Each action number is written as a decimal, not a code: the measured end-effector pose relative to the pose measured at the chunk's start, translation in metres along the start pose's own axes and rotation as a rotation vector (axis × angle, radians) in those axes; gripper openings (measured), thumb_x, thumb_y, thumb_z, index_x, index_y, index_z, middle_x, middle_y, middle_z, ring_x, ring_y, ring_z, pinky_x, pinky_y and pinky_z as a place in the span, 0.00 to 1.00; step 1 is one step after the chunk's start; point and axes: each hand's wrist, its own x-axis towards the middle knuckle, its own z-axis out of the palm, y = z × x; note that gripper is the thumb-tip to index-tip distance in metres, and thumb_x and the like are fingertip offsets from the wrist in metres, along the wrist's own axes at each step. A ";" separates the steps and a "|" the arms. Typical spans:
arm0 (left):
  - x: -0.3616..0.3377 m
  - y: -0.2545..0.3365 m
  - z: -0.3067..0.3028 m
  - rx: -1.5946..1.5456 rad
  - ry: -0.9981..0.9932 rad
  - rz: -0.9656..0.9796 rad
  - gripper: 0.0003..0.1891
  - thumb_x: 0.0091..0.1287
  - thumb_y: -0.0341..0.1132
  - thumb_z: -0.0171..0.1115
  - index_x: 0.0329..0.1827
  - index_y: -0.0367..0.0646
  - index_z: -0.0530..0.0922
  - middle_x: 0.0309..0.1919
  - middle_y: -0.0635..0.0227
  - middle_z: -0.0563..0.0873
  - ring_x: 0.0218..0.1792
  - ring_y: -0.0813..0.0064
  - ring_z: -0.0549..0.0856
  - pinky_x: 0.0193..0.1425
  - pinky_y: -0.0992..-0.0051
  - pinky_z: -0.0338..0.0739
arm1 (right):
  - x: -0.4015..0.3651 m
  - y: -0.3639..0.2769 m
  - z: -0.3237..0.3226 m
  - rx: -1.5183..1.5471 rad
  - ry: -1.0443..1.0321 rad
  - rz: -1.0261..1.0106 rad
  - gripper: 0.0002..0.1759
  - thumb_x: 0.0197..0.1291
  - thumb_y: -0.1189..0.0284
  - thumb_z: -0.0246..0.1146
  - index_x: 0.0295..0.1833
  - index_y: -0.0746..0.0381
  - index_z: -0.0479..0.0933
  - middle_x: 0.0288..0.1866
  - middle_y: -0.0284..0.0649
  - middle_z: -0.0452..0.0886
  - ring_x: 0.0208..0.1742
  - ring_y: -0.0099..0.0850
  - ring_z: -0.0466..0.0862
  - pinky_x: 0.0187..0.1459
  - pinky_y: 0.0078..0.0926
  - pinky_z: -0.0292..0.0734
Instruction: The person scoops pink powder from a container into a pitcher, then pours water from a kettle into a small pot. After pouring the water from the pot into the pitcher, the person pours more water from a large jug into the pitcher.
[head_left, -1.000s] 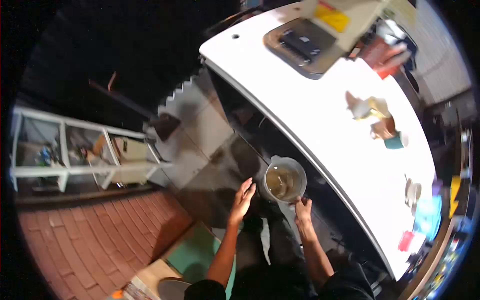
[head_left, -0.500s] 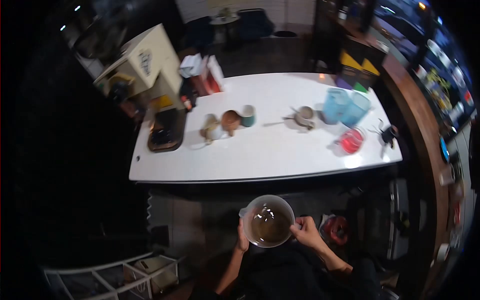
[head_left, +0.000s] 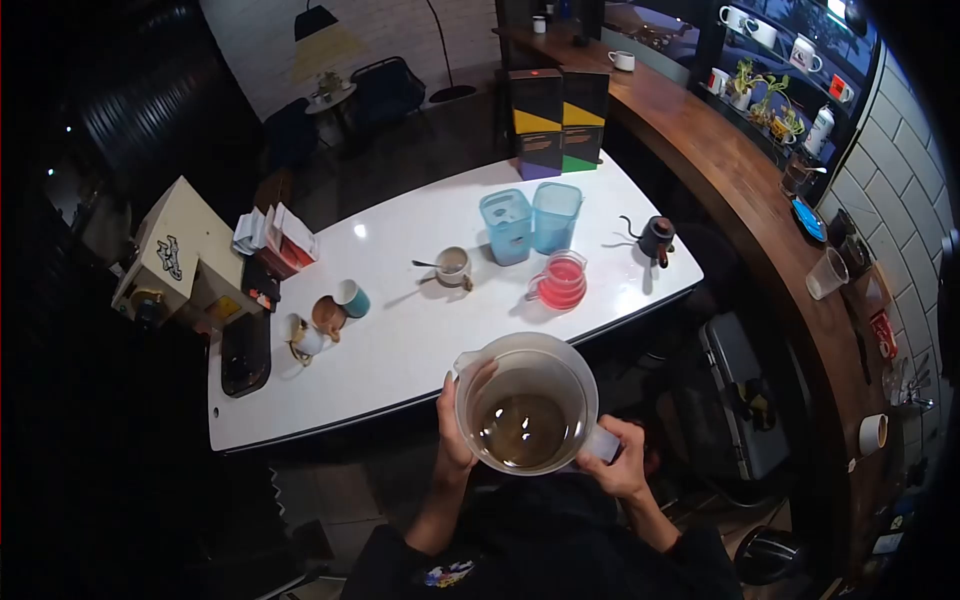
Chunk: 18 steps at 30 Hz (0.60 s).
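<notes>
A translucent plastic measuring jug (head_left: 527, 360) with liquid at its bottom is held in front of my body, close to the white table's front edge. My right hand (head_left: 622, 460) is closed around its handle. On the other side, my left hand (head_left: 454, 430) supports the jug's wall near the spout, fingers partly hidden behind it. Beyond the jug on the table stand a red ribbed dripper (head_left: 562, 283) and two blue translucent containers, the left one (head_left: 506, 228) and the right one (head_left: 556, 220). A cup with a spoon (head_left: 453, 268) sits left of them.
On the white table (head_left: 400, 345) stand a teal cup (head_left: 352, 299), a brown cup (head_left: 328, 318), a black gooseneck kettle (head_left: 656, 238) and a cream grinder-like machine (head_left: 185, 255). Black boxes (head_left: 540, 125) stand at its far end. A wooden counter (head_left: 720, 140) curves along the right.
My view has turned right. The jug has been lifted closer to me and to the table edge, with both hands still on it.
</notes>
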 end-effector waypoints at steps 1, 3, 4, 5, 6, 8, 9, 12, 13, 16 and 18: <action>0.006 -0.006 0.009 0.019 0.020 -0.016 0.36 0.79 0.55 0.24 0.73 0.34 0.64 0.68 0.52 0.74 0.70 0.58 0.71 0.77 0.58 0.60 | 0.004 -0.001 -0.008 0.025 0.071 -0.027 0.19 0.56 0.63 0.76 0.28 0.64 0.75 0.18 0.29 0.73 0.21 0.16 0.69 0.23 0.22 0.62; 0.023 -0.027 0.014 -0.051 -0.020 -0.014 0.36 0.79 0.56 0.24 0.74 0.35 0.63 0.68 0.52 0.74 0.71 0.59 0.70 0.77 0.58 0.59 | 0.014 -0.001 -0.024 0.087 0.102 0.009 0.21 0.55 0.65 0.76 0.23 0.63 0.72 0.15 0.28 0.72 0.18 0.14 0.67 0.21 0.20 0.59; 0.030 -0.036 0.022 -0.062 -0.038 -0.013 0.36 0.79 0.56 0.24 0.74 0.35 0.63 0.68 0.52 0.73 0.71 0.59 0.69 0.78 0.58 0.59 | 0.017 0.004 -0.034 0.062 0.143 0.050 0.21 0.55 0.66 0.75 0.21 0.62 0.72 0.15 0.28 0.72 0.18 0.13 0.67 0.20 0.19 0.59; 0.034 -0.044 0.029 -0.075 -0.052 -0.018 0.36 0.79 0.56 0.24 0.74 0.35 0.63 0.68 0.52 0.73 0.72 0.59 0.69 0.78 0.59 0.59 | 0.016 0.007 -0.043 0.037 0.184 0.098 0.21 0.55 0.66 0.75 0.19 0.62 0.71 0.15 0.27 0.72 0.18 0.12 0.67 0.20 0.18 0.58; 0.038 -0.052 0.037 -0.066 -0.042 -0.051 0.36 0.79 0.57 0.23 0.74 0.36 0.62 0.69 0.52 0.72 0.72 0.60 0.68 0.78 0.59 0.58 | 0.019 0.007 -0.053 0.052 0.221 0.202 0.23 0.55 0.67 0.75 0.17 0.62 0.70 0.16 0.27 0.72 0.19 0.12 0.68 0.20 0.17 0.58; 0.050 -0.070 0.047 -0.010 -0.075 -0.046 0.37 0.79 0.58 0.23 0.74 0.36 0.62 0.68 0.52 0.72 0.73 0.60 0.67 0.79 0.59 0.57 | 0.032 -0.005 -0.074 -0.041 0.272 0.133 0.23 0.57 0.69 0.74 0.17 0.63 0.70 0.15 0.27 0.73 0.19 0.12 0.69 0.20 0.17 0.58; 0.055 -0.077 0.048 0.056 -0.112 -0.041 0.37 0.79 0.59 0.22 0.74 0.36 0.61 0.68 0.52 0.72 0.73 0.60 0.67 0.79 0.59 0.57 | 0.036 -0.007 -0.081 -0.081 0.296 0.106 0.22 0.57 0.69 0.73 0.17 0.63 0.71 0.15 0.28 0.73 0.19 0.12 0.69 0.19 0.17 0.59; 0.073 -0.085 0.048 0.097 -0.185 -0.073 0.37 0.79 0.59 0.23 0.75 0.36 0.59 0.71 0.54 0.68 0.74 0.61 0.65 0.79 0.61 0.54 | 0.049 -0.024 -0.098 -0.067 0.342 0.195 0.22 0.59 0.71 0.73 0.18 0.64 0.71 0.15 0.31 0.75 0.16 0.15 0.72 0.17 0.17 0.61; 0.081 -0.087 0.044 0.133 -0.194 -0.079 0.37 0.79 0.59 0.23 0.75 0.36 0.58 0.72 0.54 0.66 0.74 0.61 0.64 0.79 0.62 0.54 | 0.051 -0.023 -0.104 -0.086 0.385 0.243 0.21 0.59 0.71 0.72 0.18 0.65 0.71 0.15 0.32 0.75 0.15 0.16 0.72 0.16 0.17 0.62; 0.115 -0.081 0.017 0.551 -0.143 0.144 0.28 0.77 0.45 0.48 0.73 0.37 0.61 0.69 0.56 0.68 0.71 0.60 0.69 0.75 0.59 0.61 | 0.056 -0.003 -0.125 -0.269 0.486 0.122 0.22 0.59 0.69 0.73 0.18 0.65 0.72 0.15 0.27 0.70 0.20 0.13 0.66 0.21 0.21 0.57; 0.139 -0.081 -0.001 0.687 -0.149 0.164 0.29 0.74 0.40 0.56 0.73 0.37 0.61 0.68 0.55 0.69 0.70 0.59 0.70 0.75 0.59 0.62 | 0.062 -0.011 -0.124 -0.288 0.551 0.157 0.23 0.60 0.68 0.72 0.18 0.65 0.70 0.16 0.24 0.68 0.21 0.13 0.64 0.22 0.21 0.54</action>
